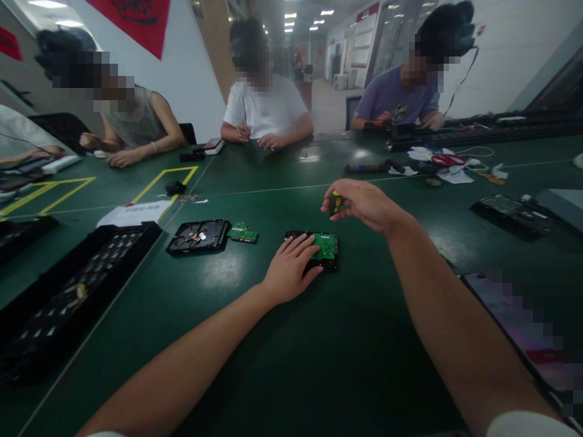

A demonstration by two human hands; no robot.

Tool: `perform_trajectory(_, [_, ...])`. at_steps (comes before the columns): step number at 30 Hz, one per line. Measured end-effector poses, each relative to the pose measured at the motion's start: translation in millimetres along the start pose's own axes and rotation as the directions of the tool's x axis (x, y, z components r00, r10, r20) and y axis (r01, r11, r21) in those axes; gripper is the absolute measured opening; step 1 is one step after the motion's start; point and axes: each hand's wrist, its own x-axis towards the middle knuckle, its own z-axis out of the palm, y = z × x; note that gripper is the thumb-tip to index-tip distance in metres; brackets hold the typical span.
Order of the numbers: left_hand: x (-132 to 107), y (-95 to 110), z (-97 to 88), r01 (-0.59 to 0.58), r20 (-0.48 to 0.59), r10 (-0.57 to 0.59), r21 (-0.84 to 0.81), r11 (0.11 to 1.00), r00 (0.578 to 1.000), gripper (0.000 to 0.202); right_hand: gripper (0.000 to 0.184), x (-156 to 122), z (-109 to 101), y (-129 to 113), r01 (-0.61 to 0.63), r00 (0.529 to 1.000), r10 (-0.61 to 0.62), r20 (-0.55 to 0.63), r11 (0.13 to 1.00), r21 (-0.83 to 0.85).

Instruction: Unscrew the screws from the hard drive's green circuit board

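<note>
A black hard drive (328,262) with a green circuit board (324,246) facing up lies on the green table in front of me. My left hand (291,267) rests flat on its left part, fingers spread, covering some of the board. In my right hand (359,203) is a yellow and black screwdriver (336,203), gripped by the handle and held upright. Its thin shaft points down at the board's far right corner; whether the tip touches a screw is too small to tell. Left of the drive lie a loose green circuit board (243,232) and another black drive (199,237).
A long black tray (98,291) with small parts stands on the left. At the right are another drive with a board (507,213) and a screen-like panel (505,315). Tools and scraps (449,161) lie farther back. Several people sit across the table (255,352).
</note>
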Motion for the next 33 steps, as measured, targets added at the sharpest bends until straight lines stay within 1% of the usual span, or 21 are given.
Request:
perform_trajectory(4, [0.8,0.8,-1.1,0.000,0.004,0.000,-0.007,1.000,1.000,0.052,0.036,-2.2,1.3,-2.1,0.004,1.000,-0.004,-0.012,1.000,-0.021])
perform_trajectory(9, [0.3,1.7,-1.8,0.005,-0.002,-0.005,-0.016,1.000,1.000,0.051,0.025,-8.3,1.7,-9.0,0.011,1.000,-0.012,-0.013,0.997,-0.075])
perform_trajectory(18, [0.3,1.1,-1.2,0.007,0.001,-0.007,-0.008,1.000,1.000,0.051,0.023,-4.1,-0.3,-5.8,0.011,0.998,-0.012,-0.063,1.000,-0.006])
perform_trajectory(22, [0.3,1.5,-1.2,0.005,0.000,-0.005,-0.003,1.000,1.000,0.051,0.025,-4.3,1.0,-7.3,0.018,0.999,-0.020,-0.050,0.999,-0.030])
perform_trajectory(25, [0.3,1.8,-1.4,0.006,-0.007,-0.006,-0.002,1.000,1.000,0.051,0.024,-5.5,1.8,-7.6,0.011,0.998,-0.014,-0.065,0.999,-0.047])
perform_trajectory(33, [0.0,2.1,-2.7,0.008,-0.003,-0.008,-0.016,1.000,1.000,0.050,0.025,-4.6,1.5,-5.8,0.007,0.997,-0.008,-0.071,1.000,-0.015])
